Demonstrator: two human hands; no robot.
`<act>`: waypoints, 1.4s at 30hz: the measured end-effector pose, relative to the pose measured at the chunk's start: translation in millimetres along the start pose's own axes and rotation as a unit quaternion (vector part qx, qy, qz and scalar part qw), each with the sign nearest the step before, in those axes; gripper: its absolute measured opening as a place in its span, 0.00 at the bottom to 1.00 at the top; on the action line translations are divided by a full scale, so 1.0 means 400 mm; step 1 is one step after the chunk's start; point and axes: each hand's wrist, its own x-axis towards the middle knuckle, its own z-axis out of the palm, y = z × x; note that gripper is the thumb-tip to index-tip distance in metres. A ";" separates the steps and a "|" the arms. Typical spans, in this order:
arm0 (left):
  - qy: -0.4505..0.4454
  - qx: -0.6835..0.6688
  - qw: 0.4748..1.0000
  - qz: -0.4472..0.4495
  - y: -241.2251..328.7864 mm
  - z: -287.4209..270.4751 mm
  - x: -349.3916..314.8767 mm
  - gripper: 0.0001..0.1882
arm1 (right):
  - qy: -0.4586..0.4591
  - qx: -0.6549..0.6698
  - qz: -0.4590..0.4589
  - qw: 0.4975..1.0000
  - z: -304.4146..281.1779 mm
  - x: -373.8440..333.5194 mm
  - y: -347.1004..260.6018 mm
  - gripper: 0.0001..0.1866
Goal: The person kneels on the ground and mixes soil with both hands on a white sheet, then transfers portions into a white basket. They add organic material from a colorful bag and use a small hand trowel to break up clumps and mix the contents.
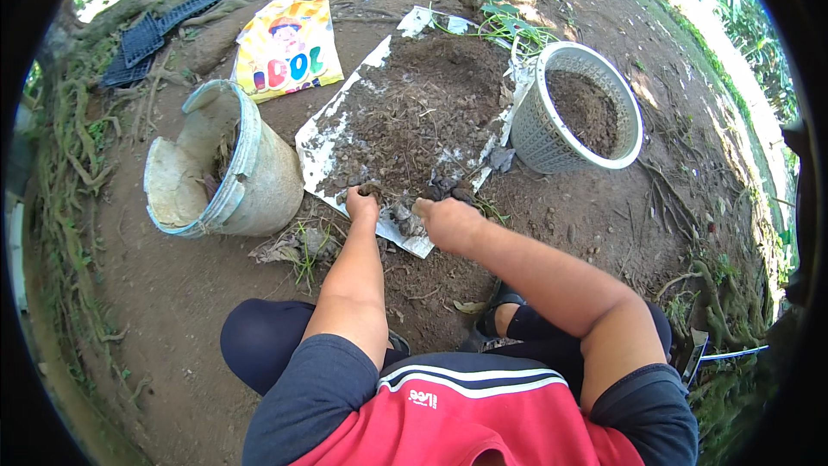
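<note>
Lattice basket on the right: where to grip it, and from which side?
Probably by the pale rim, right hand coming from the basket's right. The rim is a thick band standing above the soil inside; brown ground lies on that side, whereas its left wall sits beside the white sheet.

Brown soil (405, 112), white sheet (418, 244)

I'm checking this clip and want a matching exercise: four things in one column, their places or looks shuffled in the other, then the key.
Column 1
1. Soil
2. Bucket
3. Basket
4. Printed bag

Column 2
A. Broken-rimmed, at the left
B. Yellow and white, lying on the ground
C. Spread over a white sheet in front of the person
D. Pale, with lattice walls, at the right

Pairs: 1-C, 2-A, 3-D, 4-B
</note>
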 end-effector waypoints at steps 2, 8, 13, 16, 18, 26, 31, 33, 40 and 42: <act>-0.013 -0.036 0.998 -0.047 0.014 0.000 -0.007 0.13 | 0.015 -0.012 0.006 1.000 0.032 -0.002 -0.017 0.19; 0.000 0.042 0.999 -0.011 -0.007 0.033 0.022 0.18 | 0.038 -0.024 0.020 0.999 0.076 0.069 -0.052 0.18; 0.060 0.063 0.996 0.020 -0.054 0.066 0.047 0.14 | 0.011 -0.016 -0.006 1.000 0.051 0.045 -0.041 0.20; 0.055 0.060 0.996 0.023 -0.045 0.053 0.034 0.14 | -0.010 -0.025 -0.016 0.999 0.032 0.018 -0.022 0.22; 0.023 0.016 0.999 -0.024 -0.027 0.040 0.018 0.18 | -0.011 -0.033 -0.035 0.999 0.024 0.027 -0.020 0.23; 0.027 0.058 0.998 0.014 -0.069 0.045 0.042 0.19 | -0.018 -0.029 -0.037 0.999 0.018 0.062 -0.029 0.22; 0.020 -0.006 1.000 -0.015 -0.074 0.020 0.042 0.17 | -0.058 -0.039 -0.052 0.996 -0.015 -0.018 -0.014 0.30; -0.017 -0.069 0.995 -0.064 -0.027 0.009 0.015 0.17 | -0.036 -0.055 -0.063 0.996 -0.022 -0.034 -0.017 0.30; -0.025 -0.128 0.985 -0.116 0.115 -0.006 0.002 0.22 | 0.009 -0.044 -0.021 0.999 -0.034 -0.001 -0.005 0.29; -0.038 -0.104 0.989 -0.101 0.118 0.008 0.006 0.23 | -0.001 -0.043 -0.017 0.999 -0.035 0.019 0.003 0.29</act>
